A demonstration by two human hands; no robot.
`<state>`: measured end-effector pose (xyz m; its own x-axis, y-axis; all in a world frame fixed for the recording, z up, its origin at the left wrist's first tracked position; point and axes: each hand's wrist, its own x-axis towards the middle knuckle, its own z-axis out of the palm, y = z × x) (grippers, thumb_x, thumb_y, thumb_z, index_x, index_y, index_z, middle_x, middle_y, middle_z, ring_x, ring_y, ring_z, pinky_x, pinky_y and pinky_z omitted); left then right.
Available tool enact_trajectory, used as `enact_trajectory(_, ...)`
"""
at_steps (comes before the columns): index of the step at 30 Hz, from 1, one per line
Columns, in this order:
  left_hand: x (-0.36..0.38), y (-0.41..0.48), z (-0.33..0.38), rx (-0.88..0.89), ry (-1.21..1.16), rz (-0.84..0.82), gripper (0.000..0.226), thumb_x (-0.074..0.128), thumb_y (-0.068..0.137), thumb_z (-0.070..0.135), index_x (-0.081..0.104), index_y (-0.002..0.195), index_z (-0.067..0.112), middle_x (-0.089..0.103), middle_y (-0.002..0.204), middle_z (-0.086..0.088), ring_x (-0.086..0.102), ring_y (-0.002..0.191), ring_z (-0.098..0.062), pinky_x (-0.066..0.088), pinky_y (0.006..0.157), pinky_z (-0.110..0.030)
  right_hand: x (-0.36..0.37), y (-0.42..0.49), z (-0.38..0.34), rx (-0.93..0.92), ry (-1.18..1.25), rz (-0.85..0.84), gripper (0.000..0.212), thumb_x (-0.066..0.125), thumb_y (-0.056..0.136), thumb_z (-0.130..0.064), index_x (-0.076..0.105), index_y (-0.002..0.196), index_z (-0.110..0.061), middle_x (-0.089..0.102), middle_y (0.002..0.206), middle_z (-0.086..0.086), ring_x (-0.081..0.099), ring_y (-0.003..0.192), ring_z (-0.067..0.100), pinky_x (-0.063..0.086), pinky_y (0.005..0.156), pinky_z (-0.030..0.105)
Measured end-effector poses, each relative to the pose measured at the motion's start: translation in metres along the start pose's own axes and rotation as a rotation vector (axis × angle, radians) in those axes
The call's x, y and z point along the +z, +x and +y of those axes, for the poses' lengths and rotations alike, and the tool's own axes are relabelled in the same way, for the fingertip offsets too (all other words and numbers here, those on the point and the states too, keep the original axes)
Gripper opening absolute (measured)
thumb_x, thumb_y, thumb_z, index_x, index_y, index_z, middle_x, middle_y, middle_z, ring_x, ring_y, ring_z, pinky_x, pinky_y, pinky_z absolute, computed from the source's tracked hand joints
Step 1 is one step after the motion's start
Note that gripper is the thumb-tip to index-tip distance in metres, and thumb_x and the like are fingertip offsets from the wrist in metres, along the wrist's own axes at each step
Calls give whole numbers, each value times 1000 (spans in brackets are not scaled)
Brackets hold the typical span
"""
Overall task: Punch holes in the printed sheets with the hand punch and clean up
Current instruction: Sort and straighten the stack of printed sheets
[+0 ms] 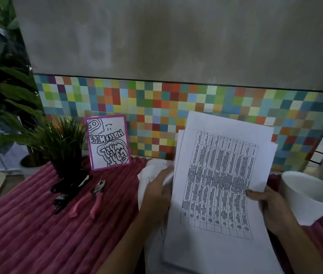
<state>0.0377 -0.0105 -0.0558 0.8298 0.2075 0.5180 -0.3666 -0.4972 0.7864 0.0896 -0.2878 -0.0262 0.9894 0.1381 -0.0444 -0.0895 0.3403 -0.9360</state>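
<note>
**A cloth-covered table and its load**

The table is covered by a ribbed, dark pink plush cloth [28, 234] that runs from the near edge to the tiled wall behind. At the far left stands a potted grass plant [65, 143], and just to its right a framed drawing [108, 142] with a pink rim is propped upright. In front of the plant lie black tools [71, 183], too dark to make out. Just right of them lies the pink-handled hand punch [91, 198], its metal head pointing away. A white cup [311, 196] sits at the right. Printed sheets [216, 184] cover the near right; whether the lowest rest on the cloth cannot be told.
</note>
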Motion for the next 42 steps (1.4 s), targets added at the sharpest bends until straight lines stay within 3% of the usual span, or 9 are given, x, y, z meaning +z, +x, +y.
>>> enact_trajectory(8, -3, -5, 45, -261, -518, -158, 33, 47, 95, 45, 56, 125, 33, 65, 120, 19, 58, 115, 2, 45, 99, -23, 4, 2, 5, 67, -9, -84, 45, 45, 79, 6, 61, 120, -7, 70, 114, 18, 68, 101, 36, 59, 79, 46)
enact_trajectory(15, -1, -4, 40, -438, -720, -159, 55, 69, 70, 16, 59, 124, 14, 71, 114, -7, 67, 106, -28, 55, 88, -36, 8, -4, -2, 38, -55, -126, 44, 61, 83, -16, 59, 127, -8, 66, 116, 25, 67, 98, 43, 57, 79, 55)
enact_trajectory(19, -5, -1, 47, -461, -874, -187, 47, 62, 72, 10, 61, 119, 4, 76, 98, -6, 73, 88, -17, 56, 67, -22, 8, -11, -14, -5, -312, -99, 88, 91, 40, -52, 69, 108, -1, 71, 101, 26, 69, 89, 46, 58, 76, 53)
enact_trajectory(22, -5, 2, 48, -505, -920, -104, 31, 59, 87, -3, 61, 117, 5, 77, 89, -5, 73, 81, -13, 56, 65, -21, 14, -13, -14, -12, -305, -133, 54, 83, 66, -33, 69, 106, 2, 71, 100, 27, 69, 89, 46, 56, 80, 55)
enact_trajectory(27, -8, -2, 22, -331, -177, 75, 19, 56, 97, 27, 65, 96, 10, 63, 76, 10, 59, 76, -13, 44, 69, -27, 18, -3, 7, -51, -494, -17, 24, 63, 83, 9, 69, 104, -2, 75, 94, 15, 71, 87, 34, 54, 86, 52)
enact_trajectory(31, -27, -8, -4, -414, 899, -136, 72, 58, 83, 63, 47, 125, 6, 51, 123, -10, 48, 113, -26, 37, 92, -34, 2, 2, 14, -45, -538, 156, 18, 58, 82, 15, 69, 91, 5, 73, 80, 18, 68, 75, 35, 54, 75, 51)
enact_trajectory(36, -35, -2, -3, -493, 503, 4, 47, 79, 75, 23, 56, 111, 4, 61, 112, -11, 58, 106, -30, 43, 82, -31, -11, 6, 7, -112, -448, 288, 25, 58, 84, 10, 69, 95, -9, 72, 84, 18, 69, 79, 43, 57, 72, 58)
enact_trajectory(39, -32, 1, -2, -358, 496, 57, 17, 67, 82, 14, 63, 97, 8, 67, 97, -9, 61, 93, -31, 39, 69, -32, -10, 5, 2, -168, -375, 292, 20, 57, 86, 13, 64, 97, -3, 68, 79, 11, 68, 64, 23, 55, 53, 31)
enact_trajectory(42, -29, 3, -3, -190, 504, 85, 11, 56, 92, 14, 61, 100, 8, 66, 88, -12, 61, 85, -34, 38, 67, -34, -8, 9, 0, -173, -191, 255, 34, 61, 81, 13, 62, 113, 0, 69, 104, 11, 69, 93, 23, 55, 90, 38)
